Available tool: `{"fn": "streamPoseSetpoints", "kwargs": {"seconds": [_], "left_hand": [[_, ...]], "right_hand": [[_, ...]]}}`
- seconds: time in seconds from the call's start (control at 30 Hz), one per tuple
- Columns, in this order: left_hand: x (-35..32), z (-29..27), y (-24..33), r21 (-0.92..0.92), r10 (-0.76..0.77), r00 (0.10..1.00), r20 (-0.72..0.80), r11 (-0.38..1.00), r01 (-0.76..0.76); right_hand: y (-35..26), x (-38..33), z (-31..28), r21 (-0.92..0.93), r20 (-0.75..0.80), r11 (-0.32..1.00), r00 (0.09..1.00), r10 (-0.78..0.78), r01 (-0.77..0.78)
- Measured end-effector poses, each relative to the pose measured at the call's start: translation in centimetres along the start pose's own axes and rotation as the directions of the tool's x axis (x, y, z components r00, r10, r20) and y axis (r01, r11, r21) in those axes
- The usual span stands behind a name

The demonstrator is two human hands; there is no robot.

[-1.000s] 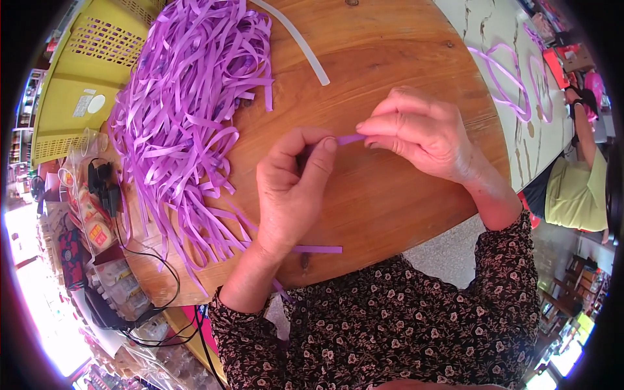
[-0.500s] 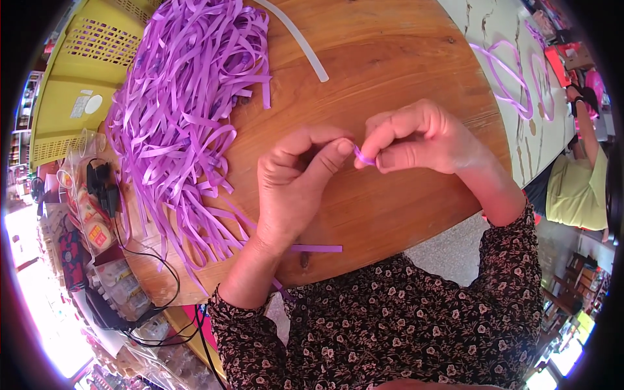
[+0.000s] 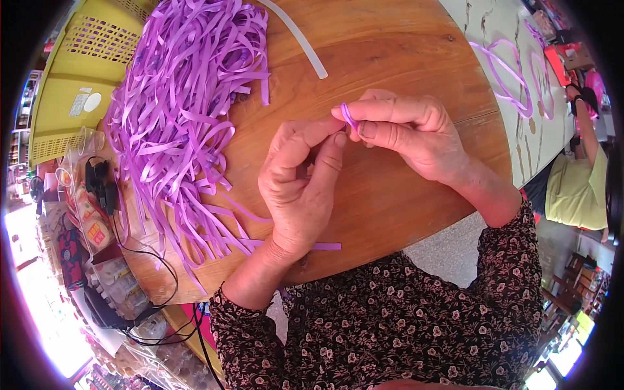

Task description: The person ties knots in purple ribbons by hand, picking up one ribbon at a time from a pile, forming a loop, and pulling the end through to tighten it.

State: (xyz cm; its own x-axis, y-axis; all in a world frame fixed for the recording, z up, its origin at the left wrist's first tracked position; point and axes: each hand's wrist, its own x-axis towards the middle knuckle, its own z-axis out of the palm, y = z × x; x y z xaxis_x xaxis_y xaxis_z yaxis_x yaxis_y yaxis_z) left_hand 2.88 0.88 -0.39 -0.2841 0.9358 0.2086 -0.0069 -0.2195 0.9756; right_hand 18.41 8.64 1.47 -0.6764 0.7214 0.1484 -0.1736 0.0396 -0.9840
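A narrow purple ribbon forms a small loop over the index fingertip of my right hand, whose thumb and index finger pinch it. My left hand meets it from the left, thumb and index finger closed at the ribbon; the rest of the strip is hidden by my fingers. Both hands are raised above the wooden table. Left of them lies a big heap of purple ribbons, some ends trailing toward my left forearm. One loose ribbon end sticks out beside my left wrist.
A yellow perforated basket stands tilted behind the heap. A translucent white strip lies at the far side. On a marble-patterned surface at right lie more purple ribbons. Black cables hang at the left; another person is at far right.
My right fingers have shifted slightly up and left, and the ribbon now curves over the index fingertip. My left thumb has moved a little lower relative to its index finger.
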Motion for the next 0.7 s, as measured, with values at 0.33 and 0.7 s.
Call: {"fn": "streamPoseSetpoints", "kwargs": {"seconds": [0.33,0.7], "left_hand": [[0.14,0.55,-0.08,-0.134,-0.122,0.992,-0.007,0.984,0.12],[0.09,0.08,0.54,-0.386,-0.355,0.934,0.038,0.857,0.342]], "right_hand": [[0.9,0.2,0.17,-0.704,0.13,0.585,0.883,-0.45,0.402],[0.16,0.39,0.74,-0.365,-0.084,0.931,0.996,-0.022,-0.01]]}}
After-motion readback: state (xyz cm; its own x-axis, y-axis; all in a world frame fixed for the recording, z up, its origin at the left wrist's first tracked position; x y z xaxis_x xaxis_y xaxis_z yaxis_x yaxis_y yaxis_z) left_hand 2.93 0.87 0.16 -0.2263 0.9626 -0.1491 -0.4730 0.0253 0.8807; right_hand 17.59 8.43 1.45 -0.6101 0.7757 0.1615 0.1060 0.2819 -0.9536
